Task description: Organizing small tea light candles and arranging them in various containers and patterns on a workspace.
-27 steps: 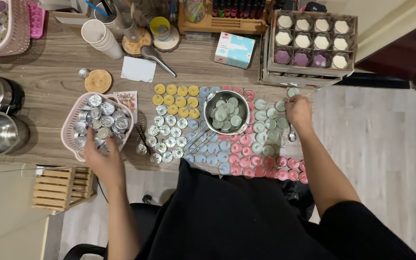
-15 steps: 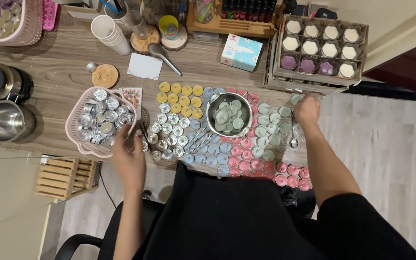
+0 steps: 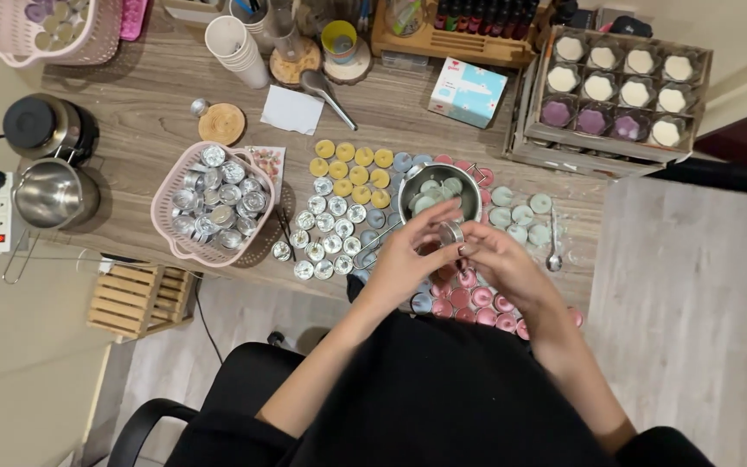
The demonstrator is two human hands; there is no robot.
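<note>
Holding a small metal cup (image 3: pixel 450 232) between both hands, above the near table edge (image 3: pixel 131 246). Left hand (image 3: pixel 408 255) grips it with fingers curled narrow around the rim; right hand (image 3: pixel 499 259) meets it from the other side, fingertips pinched close at the cup's edge. Whether the right fingers hold something tiny of their own cannot be told.

To do this well, I judge: keep the cup level, support it from below with the left, and let the right work with fingertips only, since thin tin dents easily.

Under the hands: rows of pink candles (image 3: pixel 477 304), round, glossy wax in shallow tins. Just left, empty silver cups (image 3: pixel 330 229), thin and shiny, set in a loose grid. Beyond them, yellow candles (image 3: pixel 352 164), matte tops. Behind the held cup, a steel bowl (image 3: pixel 439 190) with pale wax discs inside; to its right, whitish candles (image 3: pixel 520 212) and a spoon (image 3: pixel 553 242).

Further left, a pink basket (image 3: pixel 166 207), perforated plastic, heaped with more tins. At far left, a steel pot (image 3: pixel 49 195) and kettle (image 3: pixel 45 125). At the back, stacked paper cups (image 3: pixel 235 47), a small box (image 3: pixel 469 91), and a wooden crate (image 3: pixel 607 95) of flower-shaped candles, white and purple.
</note>
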